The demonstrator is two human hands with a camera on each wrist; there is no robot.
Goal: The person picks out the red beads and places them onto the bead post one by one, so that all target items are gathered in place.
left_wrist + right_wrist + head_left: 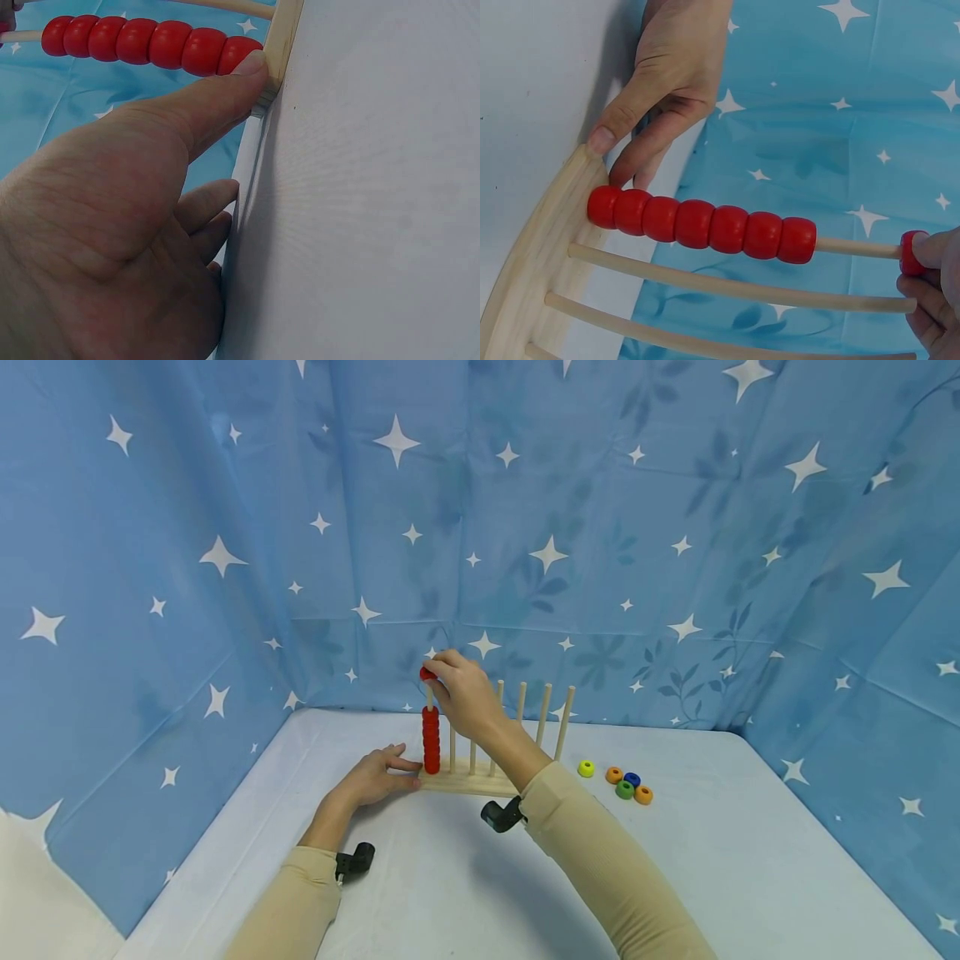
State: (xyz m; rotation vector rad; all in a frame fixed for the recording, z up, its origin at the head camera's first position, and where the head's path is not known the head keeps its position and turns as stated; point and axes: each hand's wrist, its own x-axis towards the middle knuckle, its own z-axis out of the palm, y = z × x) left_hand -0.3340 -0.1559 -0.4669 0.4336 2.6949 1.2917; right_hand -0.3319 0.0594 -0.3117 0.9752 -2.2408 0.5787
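Observation:
A wooden bead rack [467,785] stands on the table, its upright pegs set in a row along the base. On the leftmost peg, several red beads [431,742] are stacked from the base upward. My right hand [468,697] pinches another red bead [911,253] at the top of that same peg, apart from the stack below. Down at the left end of the base, my left hand [375,775] grips the wood between thumb and index finger. The left thumb [236,75] lies close by the lowest red bead in the left wrist view. The other pegs [742,279] carry no beads where visible.
Right of the rack lie loose beads: a yellow one [587,768], a blue one [632,779], a green one [625,790] and two orange ones [643,795]. A blue star-patterned curtain [480,527] surrounds the white table [712,860] at the back and sides.

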